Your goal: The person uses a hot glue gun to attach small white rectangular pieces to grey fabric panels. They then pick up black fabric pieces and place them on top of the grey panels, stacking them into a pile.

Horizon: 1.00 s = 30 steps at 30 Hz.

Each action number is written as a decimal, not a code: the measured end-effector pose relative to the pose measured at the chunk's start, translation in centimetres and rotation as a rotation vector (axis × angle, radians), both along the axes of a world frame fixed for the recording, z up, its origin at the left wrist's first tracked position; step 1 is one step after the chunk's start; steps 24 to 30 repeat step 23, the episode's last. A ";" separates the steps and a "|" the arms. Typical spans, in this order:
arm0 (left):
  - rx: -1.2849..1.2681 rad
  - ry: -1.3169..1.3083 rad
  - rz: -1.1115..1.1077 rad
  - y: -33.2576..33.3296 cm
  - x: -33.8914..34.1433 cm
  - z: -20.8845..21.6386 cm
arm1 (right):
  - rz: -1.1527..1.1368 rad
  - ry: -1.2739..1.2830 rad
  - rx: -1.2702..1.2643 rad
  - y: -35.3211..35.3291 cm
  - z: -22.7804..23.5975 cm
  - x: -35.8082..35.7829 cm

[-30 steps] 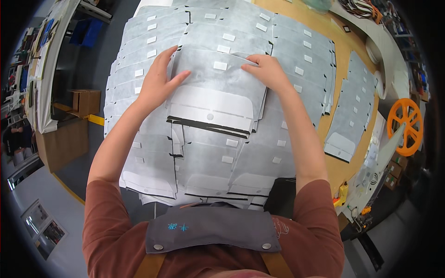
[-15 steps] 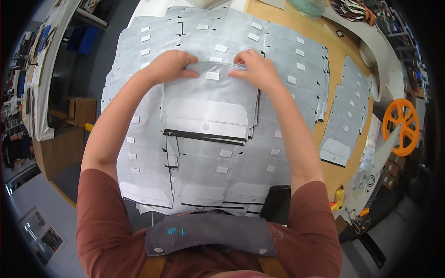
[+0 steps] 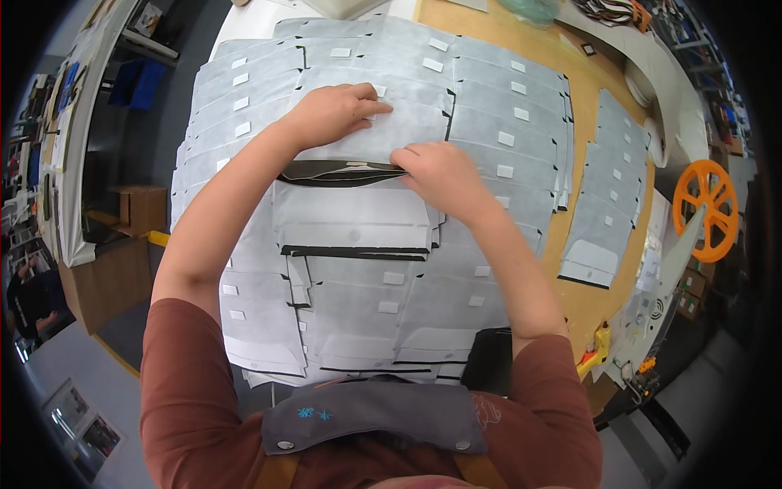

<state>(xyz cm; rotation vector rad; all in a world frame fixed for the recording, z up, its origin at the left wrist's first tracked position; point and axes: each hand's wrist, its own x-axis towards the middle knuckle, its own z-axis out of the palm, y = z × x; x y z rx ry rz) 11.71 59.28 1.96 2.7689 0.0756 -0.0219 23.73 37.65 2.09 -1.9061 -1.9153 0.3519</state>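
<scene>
Grey fabric panels (image 3: 489, 122) with small white rectangular tags lie overlapping in rows across the table. In the middle, one panel's dark edge (image 3: 334, 174) is raised and gapes slightly in layers. My right hand (image 3: 444, 178) is closed on the right end of that edge, thumb and fingers pinching it. Just beyond the edge, my left hand (image 3: 336, 116) rests on the panel with its fingers stretched out over a white tag (image 3: 380, 91), which they partly cover. Nearer me lies a panel with a pale rounded flap (image 3: 354, 216) and a black lower border.
A separate row of grey panels (image 3: 603, 191) lies at the right on the tan board (image 3: 570, 244). Beyond it stand an orange spoked wheel (image 3: 704, 210) and a yellow tool (image 3: 601, 342). A cardboard box (image 3: 106, 277) and a blue bin (image 3: 140, 81) are off the table's left side.
Both hands were pinching a panel's upper edge. That panel's dark edge now shows raised nearer me. My right hand has come down with it; my left has moved right, onto a tag.
</scene>
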 end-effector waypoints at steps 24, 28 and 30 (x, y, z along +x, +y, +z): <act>0.159 -0.337 -0.097 1.1 -1.1 -3.1 | 0.041 -0.021 0.119 -0.7 -1.3 -0.2; 0.159 -0.337 -0.097 1.1 -1.1 -3.1 | 0.041 -0.021 0.119 -0.7 -1.3 -0.2; 0.159 -0.337 -0.097 1.1 -1.1 -3.1 | 0.041 -0.021 0.119 -0.7 -1.3 -0.2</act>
